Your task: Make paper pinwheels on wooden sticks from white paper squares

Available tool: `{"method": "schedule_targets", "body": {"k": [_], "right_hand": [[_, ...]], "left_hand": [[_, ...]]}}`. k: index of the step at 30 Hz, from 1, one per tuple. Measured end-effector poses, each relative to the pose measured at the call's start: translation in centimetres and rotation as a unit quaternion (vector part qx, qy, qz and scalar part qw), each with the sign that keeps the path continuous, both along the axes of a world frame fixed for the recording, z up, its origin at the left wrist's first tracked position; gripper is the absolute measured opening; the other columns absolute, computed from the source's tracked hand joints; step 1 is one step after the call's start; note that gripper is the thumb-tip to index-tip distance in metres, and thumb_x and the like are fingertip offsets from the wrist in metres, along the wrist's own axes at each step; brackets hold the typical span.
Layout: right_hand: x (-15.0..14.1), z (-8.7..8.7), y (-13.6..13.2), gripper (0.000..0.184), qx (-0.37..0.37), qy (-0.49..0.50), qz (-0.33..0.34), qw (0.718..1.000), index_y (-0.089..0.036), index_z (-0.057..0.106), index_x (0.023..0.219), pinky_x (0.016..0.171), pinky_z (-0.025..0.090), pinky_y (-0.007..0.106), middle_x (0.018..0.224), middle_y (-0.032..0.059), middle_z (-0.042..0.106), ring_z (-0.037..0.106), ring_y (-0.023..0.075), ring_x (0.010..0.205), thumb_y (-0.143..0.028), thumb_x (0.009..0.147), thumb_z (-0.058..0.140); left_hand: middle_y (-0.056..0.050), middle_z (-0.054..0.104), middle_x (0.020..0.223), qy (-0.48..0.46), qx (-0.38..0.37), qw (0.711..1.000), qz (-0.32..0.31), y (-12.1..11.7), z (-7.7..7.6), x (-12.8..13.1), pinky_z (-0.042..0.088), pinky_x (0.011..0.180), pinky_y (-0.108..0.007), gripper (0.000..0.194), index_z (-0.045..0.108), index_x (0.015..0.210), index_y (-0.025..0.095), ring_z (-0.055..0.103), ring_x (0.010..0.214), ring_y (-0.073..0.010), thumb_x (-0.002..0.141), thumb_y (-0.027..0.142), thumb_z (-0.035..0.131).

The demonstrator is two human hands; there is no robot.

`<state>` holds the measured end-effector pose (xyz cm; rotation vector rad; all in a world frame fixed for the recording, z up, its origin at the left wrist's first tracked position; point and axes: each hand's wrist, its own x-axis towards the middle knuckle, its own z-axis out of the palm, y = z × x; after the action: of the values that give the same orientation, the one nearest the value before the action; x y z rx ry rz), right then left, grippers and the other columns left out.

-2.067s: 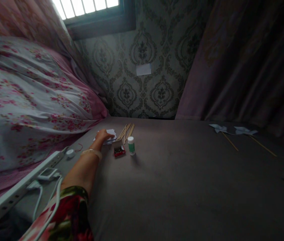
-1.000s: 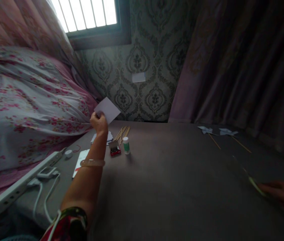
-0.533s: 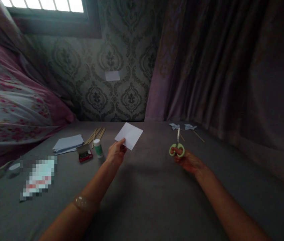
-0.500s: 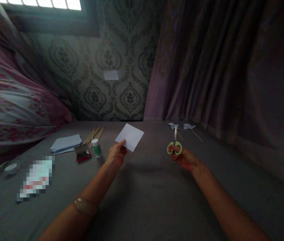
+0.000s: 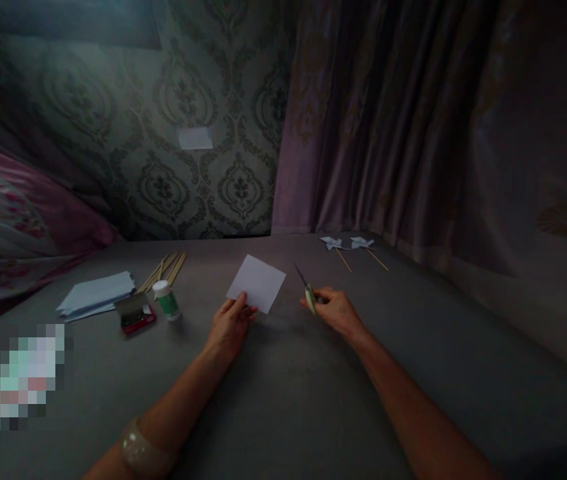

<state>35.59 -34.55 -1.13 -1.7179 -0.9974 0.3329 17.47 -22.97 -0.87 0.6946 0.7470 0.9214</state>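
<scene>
A square sheet of white paper (image 5: 258, 280) is pinched at its lower left corner by my left hand (image 5: 229, 327), thumb on top. It is held tilted above the grey cloth. My right hand (image 5: 337, 312) grips a pair of scissors (image 5: 310, 297) by light green handles. Their blades point up and left toward the paper's right corner, with a gap between them. Whether the blades are parted cannot be made out.
To the left lie a paper stack (image 5: 97, 295), several wooden sticks (image 5: 163, 270), a green-and-white glue bottle (image 5: 166, 300) and an opened small red box (image 5: 136, 315). Two paper pinwheels on sticks (image 5: 362, 244) lie at the back right. A blurred-out item (image 5: 23, 380) is at lower left.
My right hand has moved left and turned, bringing the scissors from upright to slanting toward the paper. The paper has turned slightly in my left hand. The view has shifted right.
</scene>
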Motion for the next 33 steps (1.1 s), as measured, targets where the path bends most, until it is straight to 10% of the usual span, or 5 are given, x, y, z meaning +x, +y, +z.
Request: {"method": "schedule_targets", "body": {"k": [11, 17, 22, 27, 33], "right_hand": [[0.5, -0.3, -0.7, 0.020, -0.049, -0.272, -0.079, 0.958, -0.025, 0.073, 0.092, 0.083, 0.039, 0.037, 0.094, 0.0049, 0.068, 0.058, 0.0221, 0.090, -0.026, 0.073, 0.064], [1.3, -1.2, 0.4, 0.024, 0.009, 0.132, -0.040, 0.990, -0.017, 0.073, 0.079, 0.062, 0.042, 0.027, 0.076, 0.0034, 0.065, 0.055, 0.0143, 0.066, -0.035, 0.063, 0.075], [1.4, -0.1, 0.2, 0.019, 0.078, 0.508, 0.041, 0.857, -0.020, 0.071, 0.075, 0.051, 0.038, 0.019, 0.074, -0.0020, 0.064, 0.045, 0.0054, 0.052, -0.032, 0.063, 0.080], [1.4, 0.5, -0.5, 0.017, 0.100, 0.575, 0.149, 0.798, -0.021, 0.071, 0.079, 0.054, 0.042, 0.018, 0.075, -0.0022, 0.063, 0.046, 0.0051, 0.055, -0.034, 0.070, 0.077], [0.8, 0.4, -0.5, 0.032, 0.099, 0.507, 0.146, 0.843, -0.023, 0.072, 0.080, 0.058, 0.043, 0.018, 0.082, -0.0019, 0.064, 0.050, 0.0062, 0.063, -0.042, 0.057, 0.084]], "left_hand": [[0.001, 0.061, 0.063, 0.037, 0.004, 0.999, 0.023, 0.9, -0.6, -0.1, 0.044, 0.046, -0.016, 0.015, 0.059, 0.065, 0.015, 0.059, 0.051, -0.0072, 0.064, 0.008, 0.072], [0.002, 0.063, 0.065, 0.019, 0.029, 0.999, 0.011, 0.5, -0.3, -0.3, 0.046, 0.048, -0.019, 0.021, 0.056, 0.068, 0.015, 0.066, 0.058, -0.0136, 0.061, 0.012, 0.076], [-0.001, 0.064, 0.062, -0.004, 0.037, 0.999, 0.019, 0.4, 0.1, -0.1, 0.051, 0.056, -0.018, 0.017, 0.057, 0.064, 0.012, 0.067, 0.059, -0.0126, 0.064, 0.001, 0.070], [-0.003, 0.065, 0.062, -0.021, 0.010, 1.000, 0.013, 0.7, 1.0, 0.3, 0.053, 0.059, -0.017, 0.017, 0.058, 0.064, 0.011, 0.066, 0.059, -0.0111, 0.069, -0.004, 0.064], [-0.003, 0.065, 0.063, -0.036, 0.031, 0.998, -0.041, -0.7, 2.6, 2.1, 0.054, 0.058, -0.021, 0.018, 0.054, 0.066, 0.013, 0.069, 0.062, -0.0162, 0.075, 0.000, 0.061]]}}
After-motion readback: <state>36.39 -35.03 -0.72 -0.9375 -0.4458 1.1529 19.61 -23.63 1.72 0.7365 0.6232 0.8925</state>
